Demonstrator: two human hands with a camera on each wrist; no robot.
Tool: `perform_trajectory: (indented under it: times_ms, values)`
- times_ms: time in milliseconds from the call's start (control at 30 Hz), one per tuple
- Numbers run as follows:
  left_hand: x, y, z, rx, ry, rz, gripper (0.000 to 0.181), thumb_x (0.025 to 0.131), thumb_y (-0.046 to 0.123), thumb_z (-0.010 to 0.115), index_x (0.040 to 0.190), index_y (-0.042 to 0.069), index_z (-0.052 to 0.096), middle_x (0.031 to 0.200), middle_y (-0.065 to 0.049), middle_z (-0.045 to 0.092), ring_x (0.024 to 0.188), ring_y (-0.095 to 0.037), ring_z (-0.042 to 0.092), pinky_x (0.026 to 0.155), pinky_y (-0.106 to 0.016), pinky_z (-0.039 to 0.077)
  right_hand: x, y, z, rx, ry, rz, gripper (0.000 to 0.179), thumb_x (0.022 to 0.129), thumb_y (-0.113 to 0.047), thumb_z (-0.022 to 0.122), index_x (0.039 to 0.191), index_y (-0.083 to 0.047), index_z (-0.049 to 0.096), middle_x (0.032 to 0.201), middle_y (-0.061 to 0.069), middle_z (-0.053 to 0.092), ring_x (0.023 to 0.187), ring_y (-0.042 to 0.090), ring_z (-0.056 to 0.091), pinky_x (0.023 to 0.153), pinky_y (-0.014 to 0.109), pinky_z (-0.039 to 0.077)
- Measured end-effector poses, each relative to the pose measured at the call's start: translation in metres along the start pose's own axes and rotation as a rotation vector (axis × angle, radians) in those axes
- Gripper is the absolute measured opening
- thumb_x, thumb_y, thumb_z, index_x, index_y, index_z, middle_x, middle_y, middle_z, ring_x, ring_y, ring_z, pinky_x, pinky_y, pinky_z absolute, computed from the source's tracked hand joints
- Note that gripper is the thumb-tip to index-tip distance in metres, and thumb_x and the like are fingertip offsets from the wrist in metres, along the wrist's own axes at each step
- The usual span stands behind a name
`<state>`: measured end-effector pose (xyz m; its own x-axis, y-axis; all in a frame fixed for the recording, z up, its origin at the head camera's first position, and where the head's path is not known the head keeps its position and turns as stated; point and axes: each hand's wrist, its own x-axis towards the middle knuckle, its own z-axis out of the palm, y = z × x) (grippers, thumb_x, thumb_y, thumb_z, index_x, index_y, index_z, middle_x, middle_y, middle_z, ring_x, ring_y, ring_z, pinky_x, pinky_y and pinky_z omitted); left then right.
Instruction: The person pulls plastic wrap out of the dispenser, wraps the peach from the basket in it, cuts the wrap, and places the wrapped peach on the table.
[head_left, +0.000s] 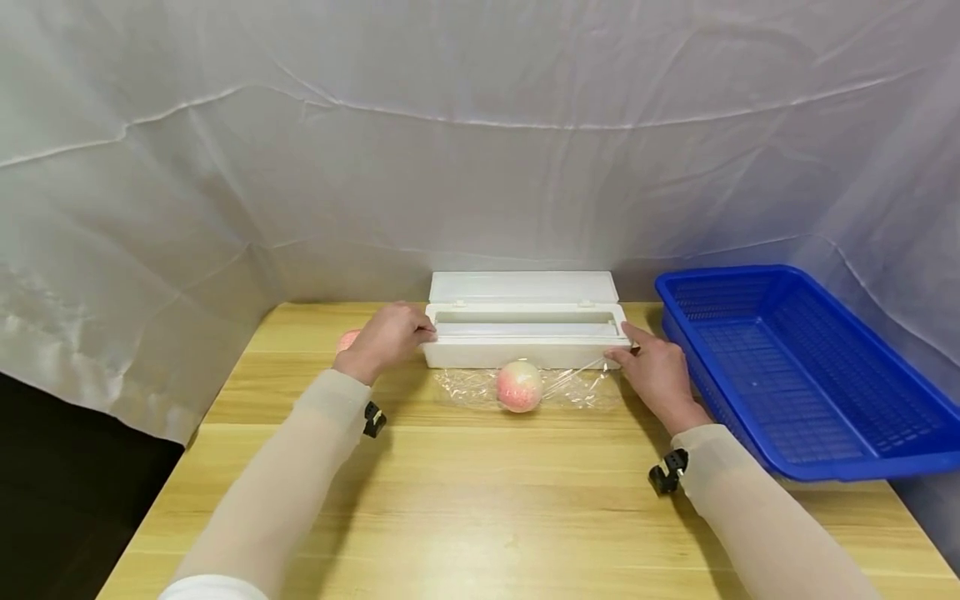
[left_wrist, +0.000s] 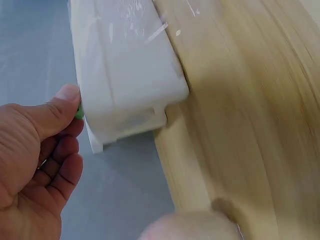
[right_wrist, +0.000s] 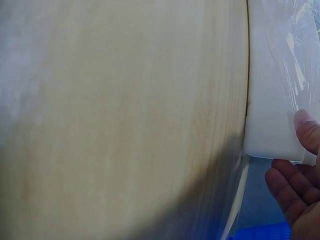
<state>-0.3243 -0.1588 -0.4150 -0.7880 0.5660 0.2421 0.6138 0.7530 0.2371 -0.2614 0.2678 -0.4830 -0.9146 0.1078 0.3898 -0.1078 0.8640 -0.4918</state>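
Observation:
A long white cling film dispenser box (head_left: 525, 354) lies at the back of the table, its lid (head_left: 523, 287) raised and a pale roll inside. My left hand (head_left: 386, 337) is at its left end; in the left wrist view the thumb and index finger pinch a small green piece (left_wrist: 79, 113) against the box edge. At the right end my right hand (head_left: 656, 371) grips the box, thumb on the front over the film, other fingers round the end. Clear film (head_left: 468, 385) hangs from the front onto the table. A pink and cream peach (head_left: 519, 387) sits on it.
A second peach (head_left: 347, 340) is partly hidden behind the left hand. On the right stands a blue plastic basket (head_left: 720, 400), close beside the right forearm. A grey-white cloth (head_left: 525, 192) hangs behind the wooden table (head_left: 495, 500).

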Motion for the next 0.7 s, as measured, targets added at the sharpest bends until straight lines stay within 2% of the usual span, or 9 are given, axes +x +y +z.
perform_trajectory:
  times_ms: [100, 200, 267, 367, 433, 500, 600, 700]
  values:
    - [0.000, -0.003, 0.000, 0.004, -0.008, -0.022, 0.013, 0.098, 0.018, 0.076, 0.104, 0.008, 0.084, 0.106, -0.006, 0.081, 0.104, -0.027, 0.074, 0.101, -0.042, 0.057, 0.001, 0.000, -0.001, -0.004, -0.007, 0.011, 0.062, 0.091, -0.028, 0.084, 0.145, -0.003, 0.063, 0.105, 0.028, 0.076, 0.103, 0.052, 0.069, 0.088, 0.065, 0.054]
    - [0.001, -0.001, -0.001, 0.009, -0.036, -0.055, 0.014, 0.100, 0.015, 0.074, 0.108, 0.009, 0.084, 0.110, -0.007, 0.081, 0.108, -0.028, 0.074, 0.104, -0.043, 0.056, 0.003, -0.002, -0.003, -0.014, -0.047, 0.023, 0.063, 0.093, -0.030, 0.083, 0.146, -0.003, 0.061, 0.107, 0.029, 0.075, 0.106, 0.053, 0.068, 0.090, 0.065, 0.053]
    - [0.000, 0.005, -0.003, 0.017, -0.041, -0.101, 0.019, 0.100, 0.011, 0.073, 0.116, 0.007, 0.081, 0.115, -0.010, 0.079, 0.113, -0.031, 0.072, 0.105, -0.045, 0.056, 0.005, -0.004, -0.006, -0.015, -0.093, 0.038, 0.065, 0.095, -0.033, 0.080, 0.148, -0.003, 0.059, 0.111, 0.030, 0.074, 0.105, 0.053, 0.067, 0.090, 0.065, 0.053]
    - [-0.003, 0.025, -0.001, 0.037, 0.005, -0.135, 0.028, 0.099, 0.005, 0.069, 0.127, 0.006, 0.075, 0.125, -0.012, 0.076, 0.122, -0.033, 0.067, 0.111, -0.046, 0.052, 0.007, -0.007, -0.013, -0.009, -0.165, 0.072, 0.066, 0.097, -0.036, 0.077, 0.151, -0.004, 0.056, 0.116, 0.030, 0.073, 0.103, 0.051, 0.067, 0.089, 0.063, 0.053]
    - [-0.005, 0.046, 0.006, 0.025, 0.056, -0.098, 0.032, 0.098, 0.004, 0.069, 0.129, 0.005, 0.072, 0.128, -0.013, 0.074, 0.125, -0.033, 0.065, 0.112, -0.046, 0.050, 0.008, -0.007, -0.017, 0.004, -0.206, 0.102, 0.067, 0.099, -0.036, 0.076, 0.153, -0.004, 0.053, 0.121, 0.030, 0.072, 0.104, 0.048, 0.068, 0.087, 0.061, 0.054]
    - [-0.007, 0.069, 0.017, -0.002, 0.083, -0.027, 0.030, 0.098, 0.005, 0.070, 0.127, 0.006, 0.072, 0.129, -0.011, 0.073, 0.126, -0.030, 0.063, 0.113, -0.043, 0.049, 0.010, -0.007, -0.022, 0.017, -0.233, 0.118, 0.067, 0.100, -0.035, 0.074, 0.154, -0.003, 0.052, 0.126, 0.030, 0.070, 0.108, 0.047, 0.068, 0.089, 0.061, 0.053]
    - [-0.010, 0.099, 0.037, 0.001, 0.055, 0.079, 0.033, 0.098, 0.017, 0.076, 0.128, 0.007, 0.071, 0.130, -0.009, 0.070, 0.125, -0.027, 0.061, 0.111, -0.041, 0.050, 0.013, -0.008, -0.026, 0.049, -0.273, 0.134, 0.066, 0.102, -0.033, 0.071, 0.156, -0.003, 0.050, 0.133, 0.030, 0.067, 0.117, 0.046, 0.066, 0.094, 0.060, 0.053]
    - [-0.008, 0.118, 0.057, 0.063, 0.012, 0.115, 0.047, 0.095, 0.030, 0.080, 0.133, 0.008, 0.064, 0.132, -0.009, 0.066, 0.125, -0.026, 0.059, 0.109, -0.039, 0.051, 0.014, -0.011, -0.030, 0.084, -0.292, 0.157, 0.064, 0.103, -0.031, 0.069, 0.157, -0.002, 0.048, 0.135, 0.031, 0.066, 0.122, 0.047, 0.064, 0.101, 0.061, 0.051]
